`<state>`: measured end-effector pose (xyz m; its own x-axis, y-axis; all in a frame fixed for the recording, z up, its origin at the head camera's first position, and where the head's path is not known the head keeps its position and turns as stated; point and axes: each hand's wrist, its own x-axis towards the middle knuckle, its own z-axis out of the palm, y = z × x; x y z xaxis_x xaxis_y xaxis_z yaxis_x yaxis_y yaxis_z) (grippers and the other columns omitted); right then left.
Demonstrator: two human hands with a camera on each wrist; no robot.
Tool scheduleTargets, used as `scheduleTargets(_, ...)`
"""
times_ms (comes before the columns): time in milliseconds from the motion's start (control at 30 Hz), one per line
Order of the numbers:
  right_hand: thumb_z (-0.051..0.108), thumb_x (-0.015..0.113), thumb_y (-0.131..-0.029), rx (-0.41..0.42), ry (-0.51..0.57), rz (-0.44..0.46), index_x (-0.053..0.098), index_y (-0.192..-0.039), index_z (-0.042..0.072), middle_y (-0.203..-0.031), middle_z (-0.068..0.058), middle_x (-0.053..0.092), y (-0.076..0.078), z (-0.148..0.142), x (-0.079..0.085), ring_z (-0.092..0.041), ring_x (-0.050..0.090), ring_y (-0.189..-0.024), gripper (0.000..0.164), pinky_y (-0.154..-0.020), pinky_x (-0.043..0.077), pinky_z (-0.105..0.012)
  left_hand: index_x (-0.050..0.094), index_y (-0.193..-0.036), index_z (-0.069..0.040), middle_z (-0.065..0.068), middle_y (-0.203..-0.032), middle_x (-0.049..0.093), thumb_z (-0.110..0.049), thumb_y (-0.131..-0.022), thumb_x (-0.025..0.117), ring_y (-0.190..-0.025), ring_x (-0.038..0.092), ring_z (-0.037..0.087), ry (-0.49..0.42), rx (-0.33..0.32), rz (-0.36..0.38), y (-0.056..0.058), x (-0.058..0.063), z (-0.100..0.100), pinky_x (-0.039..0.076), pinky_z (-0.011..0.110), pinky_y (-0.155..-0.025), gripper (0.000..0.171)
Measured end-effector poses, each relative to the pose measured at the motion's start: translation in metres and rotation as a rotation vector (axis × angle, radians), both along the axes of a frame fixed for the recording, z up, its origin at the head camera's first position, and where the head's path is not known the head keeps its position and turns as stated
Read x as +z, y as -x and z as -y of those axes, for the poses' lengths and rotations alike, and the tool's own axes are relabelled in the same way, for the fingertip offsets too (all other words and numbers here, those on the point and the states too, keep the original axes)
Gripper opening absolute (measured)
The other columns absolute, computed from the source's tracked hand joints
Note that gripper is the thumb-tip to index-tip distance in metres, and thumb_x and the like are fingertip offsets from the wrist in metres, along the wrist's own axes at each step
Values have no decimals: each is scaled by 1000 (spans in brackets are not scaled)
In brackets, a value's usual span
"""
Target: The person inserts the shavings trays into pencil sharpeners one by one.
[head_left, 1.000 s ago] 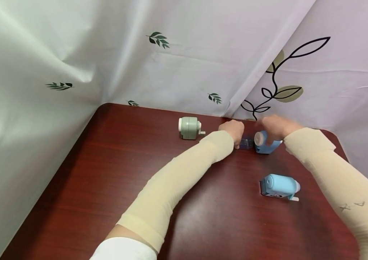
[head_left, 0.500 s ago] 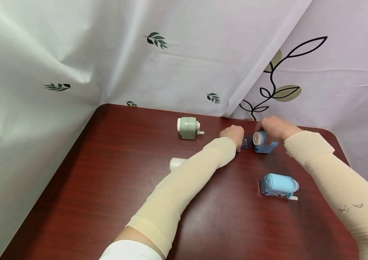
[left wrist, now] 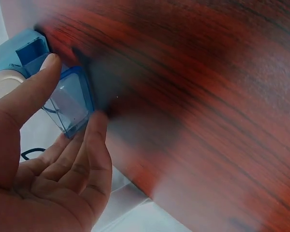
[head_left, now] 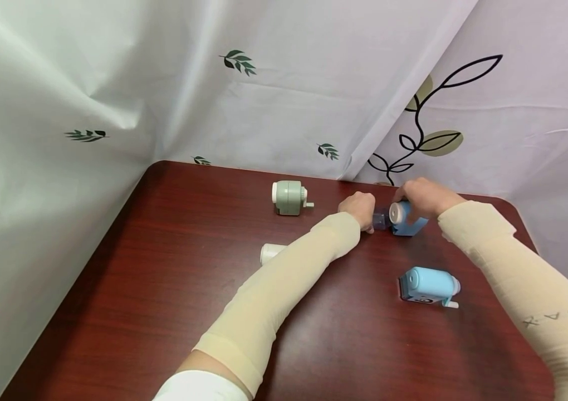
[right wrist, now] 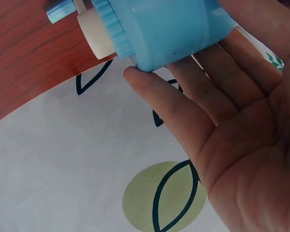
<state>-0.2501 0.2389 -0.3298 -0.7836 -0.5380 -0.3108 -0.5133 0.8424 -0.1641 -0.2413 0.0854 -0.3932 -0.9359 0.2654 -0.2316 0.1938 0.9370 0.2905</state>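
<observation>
At the far right of the table, my right hand (head_left: 426,199) grips a blue crank pencil sharpener (head_left: 406,229) with a pale round end. In the right wrist view the sharpener (right wrist: 179,31) lies between thumb and fingers, its crank handle (right wrist: 61,10) to the left. My left hand (head_left: 357,210) pinches a clear blue shavings drawer (left wrist: 70,99) between thumb and fingers. The drawer is outside the sharpener's body, beside its open slot (left wrist: 33,50); whether they touch is hidden by the thumb.
A second light blue sharpener (head_left: 429,285) lies nearer on the right. A green sharpener (head_left: 289,197) stands at the back. A white cylindrical thing (head_left: 271,253) is partly hidden by my left sleeve. White patterned curtain (head_left: 264,111) hangs along the table's back edge.
My right hand, blurred by motion over the sharpener a second ago, has settled around it. My left forearm has shifted slightly right, uncovering the white cylindrical thing.
</observation>
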Motion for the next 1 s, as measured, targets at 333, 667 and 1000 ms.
scheduleTargets(333,-4,90,-64,0,-9,7,72,-105,-8,-97,-18,71,0,-1,2,-29,66,-85,45,-75,57,-45,74,-109,-22,-7,-106,71,-31,-70,94,-87,65,9,6,-31,23,0,-1,-4,56,32,-72,44)
scheduleTargets(667,-3,91,-63,7,-21,9,74,-103,-4,-96,-15,72,0,-1,2,-29,66,-85,43,-75,56,-45,72,-111,-25,-7,-112,70,-38,-73,91,-98,67,12,9,-44,32,-2,-4,-13,56,33,-76,44)
scheduleTargets(1000,-3,90,-64,-3,-21,3,72,-106,-8,-96,-16,71,0,0,2,-30,66,-85,46,-75,56,-45,73,-107,-24,-7,-109,71,-39,-75,90,-94,68,12,-4,-47,8,-3,-7,-16,56,31,-74,39)
